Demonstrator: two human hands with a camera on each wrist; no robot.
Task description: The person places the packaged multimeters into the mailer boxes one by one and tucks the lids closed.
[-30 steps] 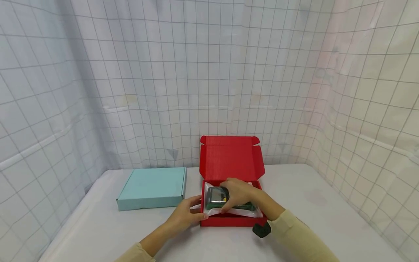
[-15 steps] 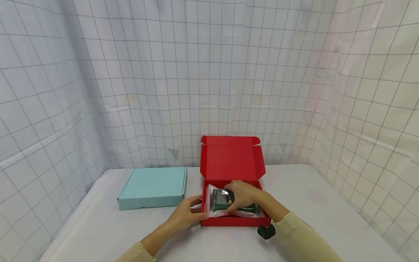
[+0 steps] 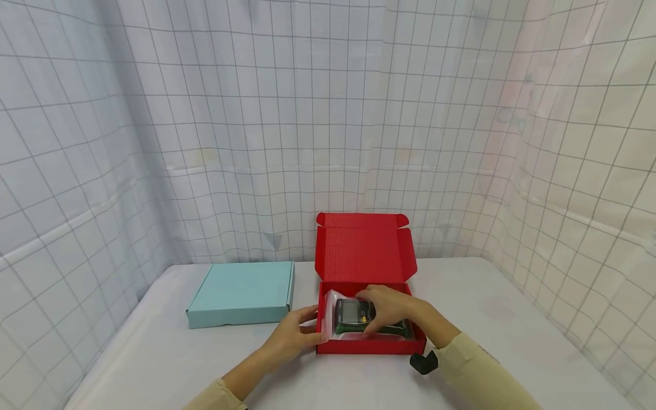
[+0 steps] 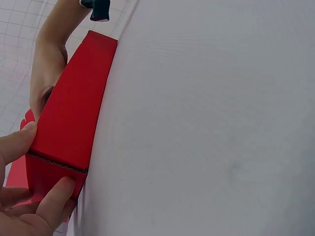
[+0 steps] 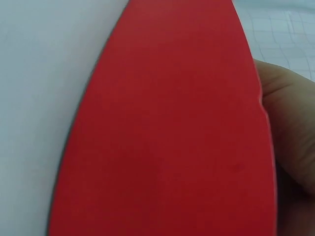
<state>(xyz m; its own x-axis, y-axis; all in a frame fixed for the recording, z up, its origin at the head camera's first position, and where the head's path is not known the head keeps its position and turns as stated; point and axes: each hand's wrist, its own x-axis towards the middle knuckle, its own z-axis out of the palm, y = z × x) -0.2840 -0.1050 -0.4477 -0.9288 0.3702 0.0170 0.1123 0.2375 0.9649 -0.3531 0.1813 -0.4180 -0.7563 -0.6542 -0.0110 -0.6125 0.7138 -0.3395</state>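
An open red cardboard box [image 3: 371, 347] stands on the table, lid [image 3: 361, 247] raised at the back. Inside it lies a dark multimeter [image 3: 350, 311] with a grey screen and green sides, in a clear plastic bag [image 3: 330, 313]. From above, my right hand [image 3: 388, 307] grips the multimeter, thumb on its near side and fingers across its far side. My left hand [image 3: 294, 333] holds the box's left end. In the left wrist view its thumb [image 4: 22, 140] touches the upper rim and its fingers press the end wall. The right wrist view shows mostly the box's red wall [image 5: 167, 123].
A closed light-blue box [image 3: 243, 287] lies left of the red one, close behind my left hand. White cloth covers the table [image 3: 487, 307]. A checked curtain [image 3: 338, 114] hangs behind and on both sides.
My right hand and the bagged multimeter have shifted right and lower within the red box. The left hand keeps its place at the box's left end.
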